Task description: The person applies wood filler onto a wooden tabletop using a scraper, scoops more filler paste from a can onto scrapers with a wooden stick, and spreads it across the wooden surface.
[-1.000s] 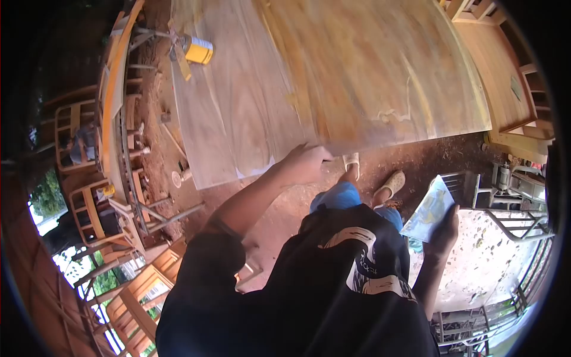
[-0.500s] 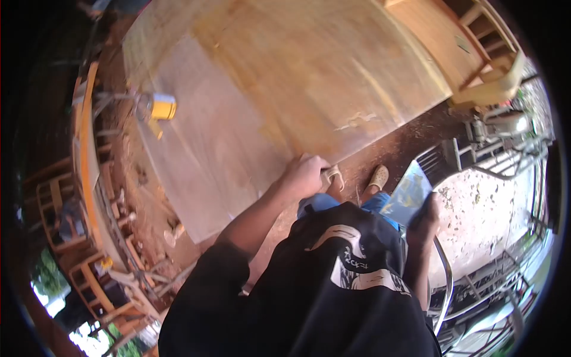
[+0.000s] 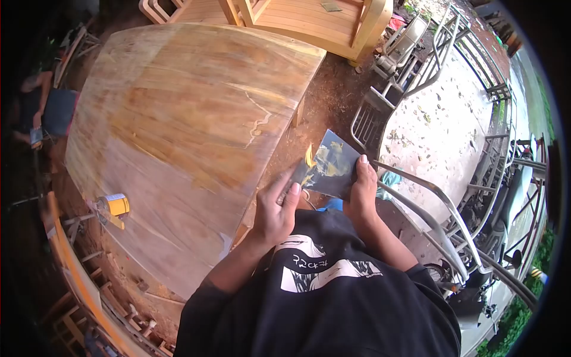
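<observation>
My right hand grips the side of a flat dark plate smeared with yellowish putty, thumb on top. My left hand is closed around a small dark putty scraper, with yellow putty at its tip. The scraper meets or overlaps the plate's left side. Both hands are in front of my body, just off the near edge of a large wooden tabletop. Brownish smears cover the wood, and a pale jagged line runs near its right edge.
A yellow can stands at the tabletop's left edge. Beyond are wooden chairs or benches. At right is a metal-railed cart with a pale, flecked bed and long handles. Another person is at far left.
My left hand has come off the tabletop's edge to the plate. The plate has moved in front of my chest, held by my right hand. My view has turned rightward.
</observation>
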{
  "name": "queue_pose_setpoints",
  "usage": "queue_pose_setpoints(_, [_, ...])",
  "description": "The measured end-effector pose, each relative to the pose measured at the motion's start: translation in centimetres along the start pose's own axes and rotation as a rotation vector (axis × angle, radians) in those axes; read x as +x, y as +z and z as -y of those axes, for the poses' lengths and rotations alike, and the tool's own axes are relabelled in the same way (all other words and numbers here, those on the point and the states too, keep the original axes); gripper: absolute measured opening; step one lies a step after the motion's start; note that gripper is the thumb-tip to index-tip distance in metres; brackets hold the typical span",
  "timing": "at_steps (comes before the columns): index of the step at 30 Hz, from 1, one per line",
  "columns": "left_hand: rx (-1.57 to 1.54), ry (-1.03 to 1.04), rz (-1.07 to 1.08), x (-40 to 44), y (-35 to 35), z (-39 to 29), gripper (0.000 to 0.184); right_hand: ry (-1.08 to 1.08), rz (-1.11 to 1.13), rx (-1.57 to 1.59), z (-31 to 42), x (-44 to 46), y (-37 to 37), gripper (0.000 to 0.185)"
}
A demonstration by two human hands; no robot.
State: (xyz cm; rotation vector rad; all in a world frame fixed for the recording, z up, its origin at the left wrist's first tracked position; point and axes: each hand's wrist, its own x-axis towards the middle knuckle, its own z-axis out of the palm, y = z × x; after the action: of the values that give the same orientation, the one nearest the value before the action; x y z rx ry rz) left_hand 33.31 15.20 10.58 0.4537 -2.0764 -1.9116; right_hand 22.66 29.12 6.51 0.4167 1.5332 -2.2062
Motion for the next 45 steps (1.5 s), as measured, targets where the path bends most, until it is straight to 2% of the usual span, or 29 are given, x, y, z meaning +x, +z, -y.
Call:
queue_pose_setpoints(2, [0.16,0.172,0.045,-1.5,1.1,0.5,0.033,-0.017,0.006,0.019,0.6,-1.1,-1.1,0.038])
queue_pose_setpoints(6, [0.434,0.307,0.239,-4.7,3.7,-0.3,0.033,-0.067,0.026,0.026,0.6,-2.9,-7.4,0.039])
queue_pose_setpoints(7, [0.505,0.241,0.367,-5.5,4.3,-0.7,0.033,-0.09,0.023,0.023,0.3,-3.7,-9.4,0.039])
queue_pose_setpoints(8, [0.578,0.175,0.501,-6.3,4.5,-1.2,0.032,-0.112,-0.082,-0.058,1.5,-5.4,-10.4,0.039])
queue_pose_setpoints(9, [0.656,0.108,0.637,-7.2,4.9,-1.6,0.032,-0.139,-0.096,0.026,1.2,-6.3,-12.4,0.038])
queue_pose_setpoints(11, [0.654,0.16,0.608,-9.1,6.6,-1.2,0.023,-0.205,-0.121,0.199,-0.1,-7.3,-16.7,0.036])
queue_pose_setpoints(12, [0.674,0.156,0.591,-9.4,7.3,-1.9,0.02,-0.236,-0.177,0.186,-0.8,-7.9,-18.4,0.035])
queue_pose_setpoints(13, [0.694,0.152,0.573,-9.8,8.5,-2.9,0.017,-0.288,-0.209,0.109,-1.2,-8.9,-20.0,0.036])
queue_pose_setpoints(14, [0.706,0.014,0.552,-10.3,10.1,-4.4,0.013,-0.333,-0.24,0.027,-1.6,-10.1,-21.5,0.036])
queue_pose_setpoints(17, [0.76,0.083,0.748,-11.1,15.3,-6.2,0.015,-0.439,-0.342,-0.204,-2.6,-13.2,-25.1,0.038])
queue_pose_setpoints(19, [0.92,0.182,0.678,-10.1,17.6,-2.4,0.016,-0.489,-0.36,-0.323,-2.2,-15.2,-26.5,0.037])
queue_pose_setpoints(21, [1.124,0.26,0.384,-6.9,19.0,2.9,0.017,-0.377,-0.362,-0.178,-3.0,-15.9,-29.0,0.035])
queue_pose_setpoints(23, [1.086,0.258,0.391,-7.0,19.4,4.7,0.017,-0.426,-0.46,-0.307,-3.5,-17.3,-30.9,0.037])
queue_pose_setpoints(27, [1.029,0.377,0.58,-10.3,20.2,4.3,0.014,-0.346,-0.485,-0.082,-5.0,-19.4,-34.0,0.035])
queue_pose_setpoints(30, [0.815,0.397,0.603,-12.7,19.5,4.6,0.013,-0.253,-0.4,0.104,-5.5,-20.0,-34.5,0.038])
queue_pose_setpoints(33, [0.77,0.055,0.594,-15.1,18.8,2.6,0.014,-0.246,-0.355,0.087,-7.2,-19.3,-33.7,0.038])
queue_pose_setpoints(34, [0.84,-0.071,0.608,-15.7,18.9,0.5,0.018,-0.242,-0.32,0.06,-8.2,-18.7,-33.7,0.039])
queue_pose_setpoints(37, [0.709,-0.097,0.663,-16.7,17.1,-1.5,0.019,-0.297,-0.2,-0.022,-6.3,-18.7,-31.0,0.035])
queue_pose_setpoints(40, [0.646,-0.072,0.464,-17.6,14.5,-0.5,0.02,-0.225,-0.062,0.049,-6.4,-17.9,-28.9,0.036])
queue_pose_setpoints(43, [0.823,-0.076,0.077,-18.1,10.6,-0.7,0.02,-0.214,-0.003,0.042,-6.0,-17.7,-26.6,0.035])
queue_pose_setpoints(44, [0.812,-0.176,0.069,-18.7,9.8,-2.1,0.018,-0.228,0.027,-0.009,-6.4,-17.4,-26.3,0.036])
queue_pose_setpoints(45, [0.676,-0.213,0.085,-19.7,9.5,-2.9,0.018,-0.223,0.044,-0.032,-6.8,-17.4,-26.0,0.036])
